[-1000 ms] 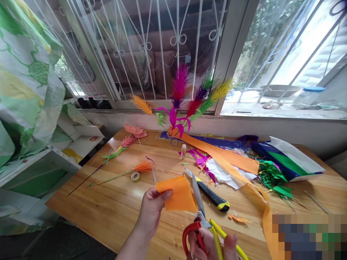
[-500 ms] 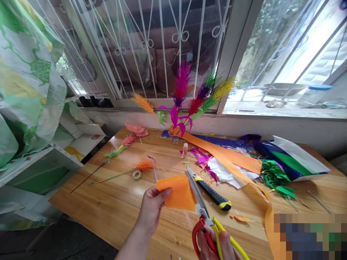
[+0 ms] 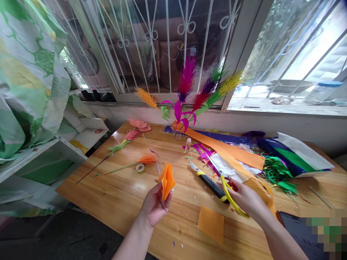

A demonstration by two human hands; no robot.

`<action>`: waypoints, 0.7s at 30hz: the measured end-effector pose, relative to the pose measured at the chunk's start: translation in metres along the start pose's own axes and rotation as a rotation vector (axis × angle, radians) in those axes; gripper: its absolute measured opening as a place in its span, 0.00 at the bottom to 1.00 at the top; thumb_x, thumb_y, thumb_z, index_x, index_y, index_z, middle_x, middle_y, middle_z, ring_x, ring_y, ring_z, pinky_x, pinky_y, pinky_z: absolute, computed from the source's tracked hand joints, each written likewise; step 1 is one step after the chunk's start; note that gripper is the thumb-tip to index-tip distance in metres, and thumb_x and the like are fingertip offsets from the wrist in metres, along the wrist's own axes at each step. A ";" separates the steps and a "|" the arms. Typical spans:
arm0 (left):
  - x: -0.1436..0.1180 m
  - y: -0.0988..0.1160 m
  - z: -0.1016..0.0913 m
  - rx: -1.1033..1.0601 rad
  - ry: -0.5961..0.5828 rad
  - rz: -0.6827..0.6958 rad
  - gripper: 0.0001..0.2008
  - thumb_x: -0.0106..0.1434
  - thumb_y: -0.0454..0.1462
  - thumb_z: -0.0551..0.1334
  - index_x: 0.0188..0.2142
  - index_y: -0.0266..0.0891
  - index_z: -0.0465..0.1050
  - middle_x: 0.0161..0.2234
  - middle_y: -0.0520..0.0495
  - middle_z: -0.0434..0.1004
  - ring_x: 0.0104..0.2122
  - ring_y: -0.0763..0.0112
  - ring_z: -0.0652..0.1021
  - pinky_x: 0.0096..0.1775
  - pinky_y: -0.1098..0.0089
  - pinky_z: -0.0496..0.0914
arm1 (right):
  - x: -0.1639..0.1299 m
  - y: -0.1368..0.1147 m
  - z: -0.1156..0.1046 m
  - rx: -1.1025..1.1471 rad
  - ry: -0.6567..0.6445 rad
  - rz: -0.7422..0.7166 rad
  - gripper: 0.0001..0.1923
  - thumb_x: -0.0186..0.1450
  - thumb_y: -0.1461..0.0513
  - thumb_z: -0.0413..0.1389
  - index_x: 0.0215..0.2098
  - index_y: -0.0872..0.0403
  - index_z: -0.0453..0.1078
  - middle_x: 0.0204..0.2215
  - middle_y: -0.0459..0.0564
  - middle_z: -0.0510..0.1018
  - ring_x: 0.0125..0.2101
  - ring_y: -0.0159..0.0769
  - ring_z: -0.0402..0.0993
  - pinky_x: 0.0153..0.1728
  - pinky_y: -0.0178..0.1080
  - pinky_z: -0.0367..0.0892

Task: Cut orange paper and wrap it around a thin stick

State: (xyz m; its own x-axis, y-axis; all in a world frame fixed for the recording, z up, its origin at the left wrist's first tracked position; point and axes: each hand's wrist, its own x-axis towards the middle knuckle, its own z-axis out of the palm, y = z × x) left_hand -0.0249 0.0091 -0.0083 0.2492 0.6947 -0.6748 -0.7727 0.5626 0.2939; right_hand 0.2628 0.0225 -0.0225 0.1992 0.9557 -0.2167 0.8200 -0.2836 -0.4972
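Orange paper and scissors, one in each of my hands, above the wooden worktop (image 3: pixel 114 202).

Item one: folded orange paper (image 3: pixel 166 179), pinched at its lower end in the closed grip of my left hand (image 3: pixel 155 207), long axis upright, fanned edges up. Item two: scissors (image 3: pixel 226 182) with yellow and red handles, held in the closed grip of my right hand (image 3: pixel 248 200), blades pointing away from me toward the window, low over the orange strip (image 3: pixel 227 153). The scissors lie to the right of the folded paper, apart from it, with a black-and-yellow knife (image 3: pixel 210 182) on the worktop between. Item three: flat orange square (image 3: pixel 210 224) on the worktop, near my right wrist. Paper flowers (image 3: pixel 130 136) lie at far left.
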 end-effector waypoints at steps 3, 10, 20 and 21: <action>0.003 -0.001 -0.006 0.133 0.012 0.117 0.04 0.51 0.33 0.62 0.29 0.36 0.73 0.28 0.49 0.78 0.26 0.76 0.77 0.29 0.76 0.70 | 0.024 0.013 -0.008 -0.276 0.024 0.097 0.20 0.52 0.45 0.46 0.25 0.53 0.65 0.23 0.52 0.74 0.25 0.43 0.69 0.20 0.36 0.55; 0.005 -0.004 -0.012 0.537 0.050 0.593 0.16 0.41 0.35 0.68 0.31 0.31 0.74 0.30 0.43 0.78 0.31 0.68 0.77 0.37 0.70 0.69 | 0.053 0.029 -0.006 -0.447 0.045 0.125 0.22 0.52 0.46 0.45 0.25 0.55 0.67 0.25 0.58 0.75 0.29 0.45 0.70 0.24 0.37 0.56; 0.000 -0.003 -0.024 0.547 -0.027 0.605 0.14 0.44 0.35 0.66 0.32 0.32 0.73 0.30 0.45 0.77 0.31 0.70 0.76 0.36 0.72 0.69 | 0.054 0.030 0.002 -0.508 0.075 0.063 0.22 0.54 0.48 0.45 0.30 0.57 0.68 0.27 0.57 0.74 0.30 0.45 0.70 0.25 0.37 0.56; -0.002 -0.004 -0.023 0.535 -0.013 0.597 0.14 0.44 0.35 0.66 0.32 0.32 0.73 0.30 0.45 0.77 0.30 0.70 0.76 0.35 0.72 0.69 | 0.053 0.029 0.002 -0.509 0.076 0.066 0.21 0.55 0.48 0.46 0.31 0.57 0.68 0.28 0.57 0.74 0.30 0.45 0.70 0.26 0.37 0.57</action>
State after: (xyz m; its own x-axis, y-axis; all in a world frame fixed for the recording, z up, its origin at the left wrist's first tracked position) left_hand -0.0361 -0.0047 -0.0239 -0.1091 0.9494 -0.2944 -0.3940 0.2306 0.8897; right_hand 0.2961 0.0650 -0.0499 0.2822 0.9455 -0.1625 0.9578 -0.2874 -0.0086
